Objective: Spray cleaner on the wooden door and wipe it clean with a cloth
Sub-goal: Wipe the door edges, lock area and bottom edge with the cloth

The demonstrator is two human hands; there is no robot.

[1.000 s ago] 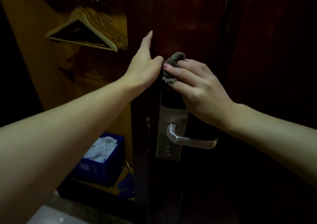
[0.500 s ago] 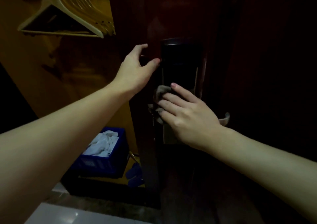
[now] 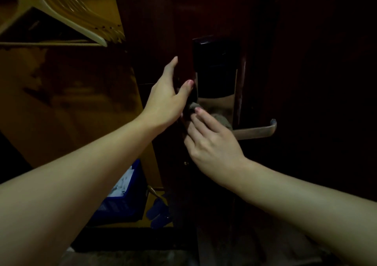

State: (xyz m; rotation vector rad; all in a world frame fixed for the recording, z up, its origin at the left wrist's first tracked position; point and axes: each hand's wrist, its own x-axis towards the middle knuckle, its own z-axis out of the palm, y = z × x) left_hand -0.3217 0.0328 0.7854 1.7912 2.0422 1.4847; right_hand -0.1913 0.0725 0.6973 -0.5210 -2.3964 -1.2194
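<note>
Wipe phase, mid-job as I read it. Nearest in view: my two forearms reaching in from the bottom corners. Low left, past my left arm, a blue bin (image 3: 122, 202) with white cloths in it sits on the floor next to a pair of dark slippers (image 3: 158, 212); not part of this. My right hand (image 3: 212, 143) presses a grey cloth (image 3: 221, 119) against the lower part of the lock plate (image 3: 216, 102), right where the lever handle (image 3: 257, 131) meets it; fingers lie over the cloth, mostly straight, not curled round it as far as I can tell. Just above and left of it, my left hand (image 3: 167, 100) is open, fingers extended, thumb out, braced against the edge of the wooden door (image 3: 155, 31) beside the black reader panel (image 3: 214, 66). The door is dark and the light is poor, so I can't tell from here which areas are wet, sprayed or already wiped. No spray bottle in view, so my guess is the spraying for this patch is done. Left to do, judging by hand position: finish around the handle, then the big panels right and below. Far left, up top: wooden hangers (image 3: 81, 23) on a rail.
</note>
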